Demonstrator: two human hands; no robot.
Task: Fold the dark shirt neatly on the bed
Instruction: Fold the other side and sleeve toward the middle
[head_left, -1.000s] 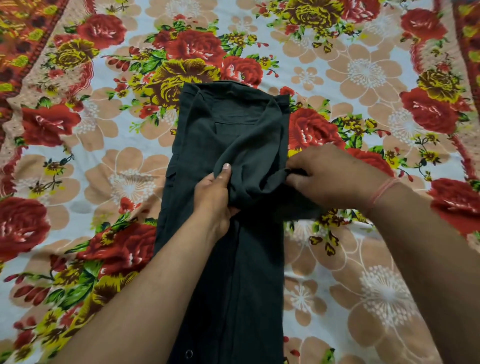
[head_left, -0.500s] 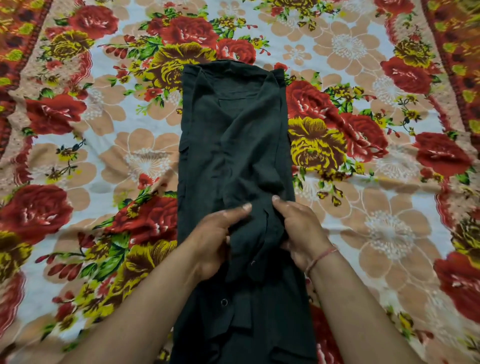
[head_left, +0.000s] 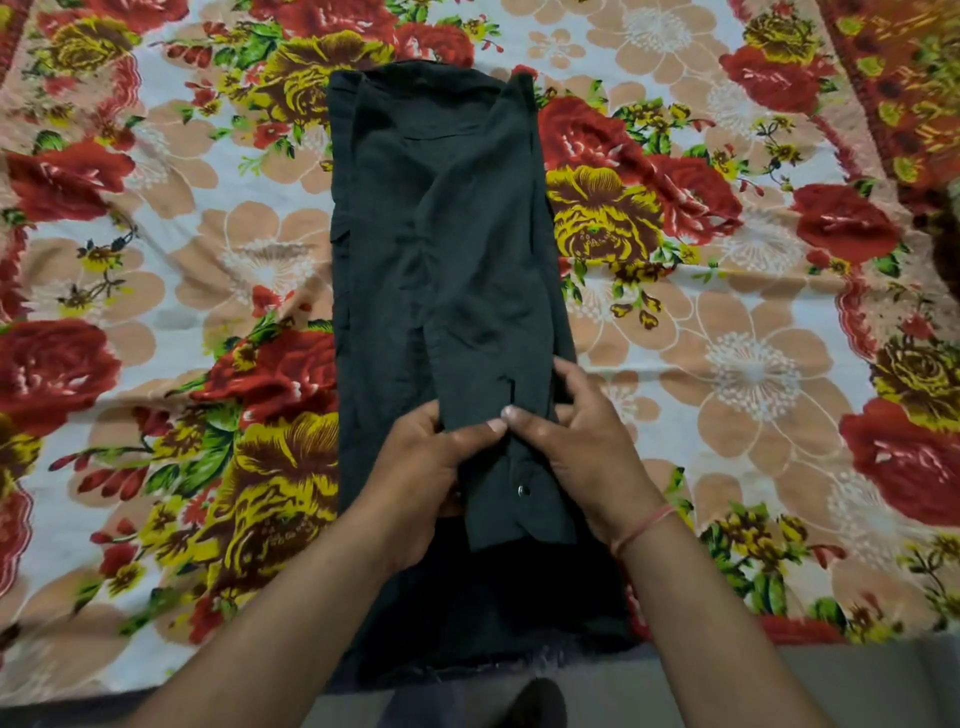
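Both hands' fingers (head_left: 480, 431) pinch the dark shirt's (head_left: 441, 234) sleeve (no readable label).

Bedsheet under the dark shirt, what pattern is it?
Floral bedsheet: red and yellow roses and peach flowers on white, clearest in the head view.

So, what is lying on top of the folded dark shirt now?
A sleeve lies along the dark shirt, its cuff pinched by the left hand and right hand. The layers beneath the sleeve are covered.
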